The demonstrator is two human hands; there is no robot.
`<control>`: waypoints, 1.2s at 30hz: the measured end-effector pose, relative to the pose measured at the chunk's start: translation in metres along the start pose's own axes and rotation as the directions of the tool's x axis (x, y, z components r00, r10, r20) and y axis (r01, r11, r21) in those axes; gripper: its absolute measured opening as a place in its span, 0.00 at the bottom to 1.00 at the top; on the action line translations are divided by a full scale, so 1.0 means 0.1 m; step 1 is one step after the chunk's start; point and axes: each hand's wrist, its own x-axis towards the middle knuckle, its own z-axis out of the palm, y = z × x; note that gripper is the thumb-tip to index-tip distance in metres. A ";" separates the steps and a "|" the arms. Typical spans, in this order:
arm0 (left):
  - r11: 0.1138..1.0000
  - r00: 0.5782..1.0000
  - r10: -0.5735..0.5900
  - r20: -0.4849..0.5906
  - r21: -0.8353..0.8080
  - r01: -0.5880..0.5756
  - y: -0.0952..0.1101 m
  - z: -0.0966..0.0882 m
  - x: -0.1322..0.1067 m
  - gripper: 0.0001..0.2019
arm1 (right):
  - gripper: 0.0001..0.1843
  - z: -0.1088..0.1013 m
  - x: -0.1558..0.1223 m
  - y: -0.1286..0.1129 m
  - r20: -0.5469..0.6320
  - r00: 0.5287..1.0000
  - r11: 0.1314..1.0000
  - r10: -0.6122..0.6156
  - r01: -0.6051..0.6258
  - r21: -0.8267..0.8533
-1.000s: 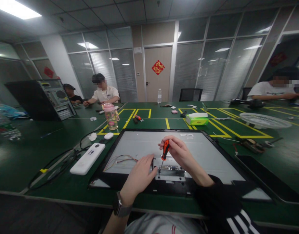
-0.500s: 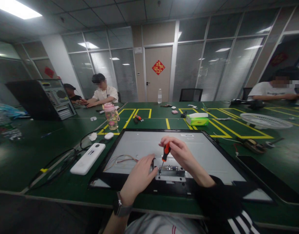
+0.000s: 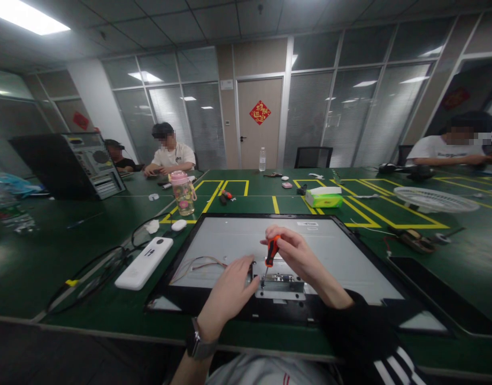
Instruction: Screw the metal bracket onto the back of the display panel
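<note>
A flat monitor panel [image 3: 342, 251] lies back-up on the green table, with a black frame and a small metal bracket [image 3: 284, 286] near its front edge. My right hand [image 3: 296, 254] is closed round a small screwdriver with a red and black handle [image 3: 271, 251], held upright with its tip down at the left end of the bracket. My left hand [image 3: 230, 291] rests on the panel just left of the tip, fingers curled against the bracket's edge. Thin coloured wires [image 3: 198, 263] run across the panel to the left.
A white power bank [image 3: 144, 262] and black cables [image 3: 93, 270] lie to the left. Farther back stand a pink-lidded bottle [image 3: 183, 192], a green tissue pack [image 3: 324, 197], an open computer case [image 3: 79, 163] and a white fan grille [image 3: 436, 199]. Other people sit at the far left and far right.
My right hand has shifted its fingers on the screwdriver handle, turning it in place. The left hand and panel stay where they were.
</note>
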 end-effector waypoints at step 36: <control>1.000 1.000 0.007 -0.006 0.013 -0.007 -0.01 0.00 0.00 0.22 | 0.09 0.03 -0.01 -0.07 0.048 0.998 1.000 -0.030 0.030 -0.004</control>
